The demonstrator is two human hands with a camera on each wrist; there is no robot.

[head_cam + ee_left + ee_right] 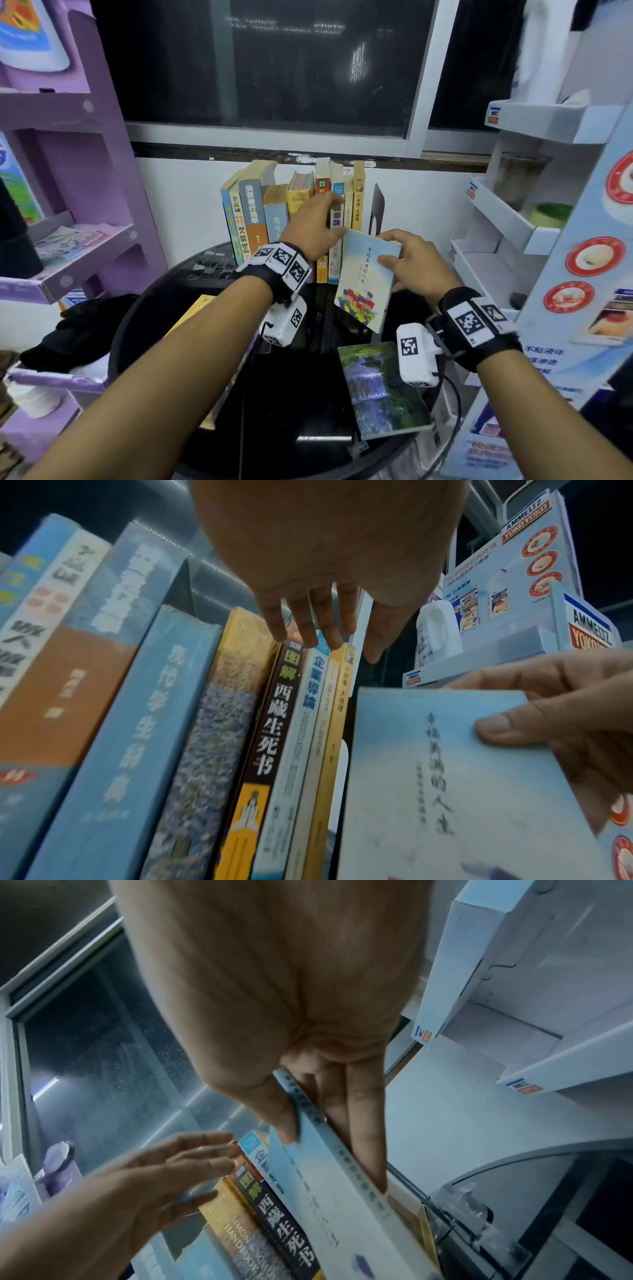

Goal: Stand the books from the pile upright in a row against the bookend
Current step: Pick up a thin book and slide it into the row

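Observation:
A row of upright books [274, 212] [171, 723] stands on the round black table [291, 394], with a dark metal bookend [376, 209] at its right end. My right hand [407, 263] grips a thin pale-blue book [364, 281] [445, 777] [329, 1177], thumb on the cover and fingers behind, tilted in front of the row's right end. My left hand [315, 222] [325, 628] [178, 1167] is stretched out with straight fingers against the spines near the right end of the row. A book with a waterfall cover [380, 387] lies flat near the front.
A purple display rack [68, 171] stands at the left and a white one [534, 205] at the right. A dark window [274, 68] is behind the row. A yellowish book [198, 308] lies flat under my left forearm. Black cloth [75, 329] lies at the left.

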